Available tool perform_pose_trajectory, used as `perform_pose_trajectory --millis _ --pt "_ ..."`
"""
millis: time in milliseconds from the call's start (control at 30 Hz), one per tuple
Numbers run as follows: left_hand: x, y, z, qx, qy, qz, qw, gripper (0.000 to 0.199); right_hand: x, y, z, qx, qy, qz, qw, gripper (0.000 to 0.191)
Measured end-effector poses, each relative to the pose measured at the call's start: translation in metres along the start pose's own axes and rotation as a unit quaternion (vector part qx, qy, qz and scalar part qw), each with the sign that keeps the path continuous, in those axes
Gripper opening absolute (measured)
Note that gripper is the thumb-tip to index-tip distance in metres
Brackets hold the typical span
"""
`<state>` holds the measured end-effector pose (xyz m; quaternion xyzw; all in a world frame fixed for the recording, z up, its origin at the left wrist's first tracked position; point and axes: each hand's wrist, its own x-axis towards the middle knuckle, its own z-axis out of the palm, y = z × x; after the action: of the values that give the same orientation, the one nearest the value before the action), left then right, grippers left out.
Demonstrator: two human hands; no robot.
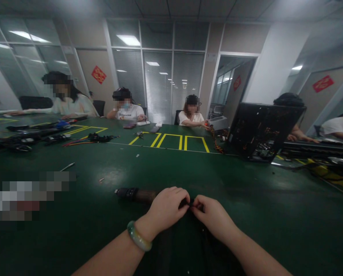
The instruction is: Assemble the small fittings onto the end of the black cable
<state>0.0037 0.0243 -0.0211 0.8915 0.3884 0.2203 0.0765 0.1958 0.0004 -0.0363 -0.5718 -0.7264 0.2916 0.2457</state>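
My left hand (171,205), with a green bangle (139,237) on its wrist, is closed in a pinch in the middle foreground. Opposite it, my right hand (210,211) also pinches, its fingertips meeting those of the left. Between them shows a small black part (191,201), mostly covered by the fingers, so its kind cannot be made out. Just beyond my left hand lies a dark cordless drill (131,193), its chuck pointing left and its rear end hidden behind the hand. All of this is at the green tabletop (260,214).
A black computer case (263,130) stands at the back right beside loose cables (215,140). Wires and dark parts (99,138) lie at the back left. A thin rod (68,166) pokes out of a blurred patch. Several people sit along the far side.
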Motion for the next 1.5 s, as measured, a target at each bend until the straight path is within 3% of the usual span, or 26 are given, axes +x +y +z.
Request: perform_pose_trajectory --millis 733,967,1233,1500 --pt "-0.001 0.003 0.008 0.02 0.008 -0.016 1.0 0.011 0.005 0.007 0.001 0.023 0.033 -0.018 0.999 0.007" --pt "0.004 0.003 0.01 0.034 -0.001 -0.051 0.998 0.017 0.004 0.009 -0.002 0.038 0.029 -0.002 0.999 0.011" --pt "0.002 0.001 0.006 0.024 -0.011 -0.006 1.0 0.02 0.007 0.016 0.004 0.045 0.032 -0.019 0.998 0.008" --pt "0.001 -0.004 0.008 0.015 -0.012 -0.012 1.0 0.013 0.007 0.016 0.003 0.075 0.055 -0.006 0.996 0.01"
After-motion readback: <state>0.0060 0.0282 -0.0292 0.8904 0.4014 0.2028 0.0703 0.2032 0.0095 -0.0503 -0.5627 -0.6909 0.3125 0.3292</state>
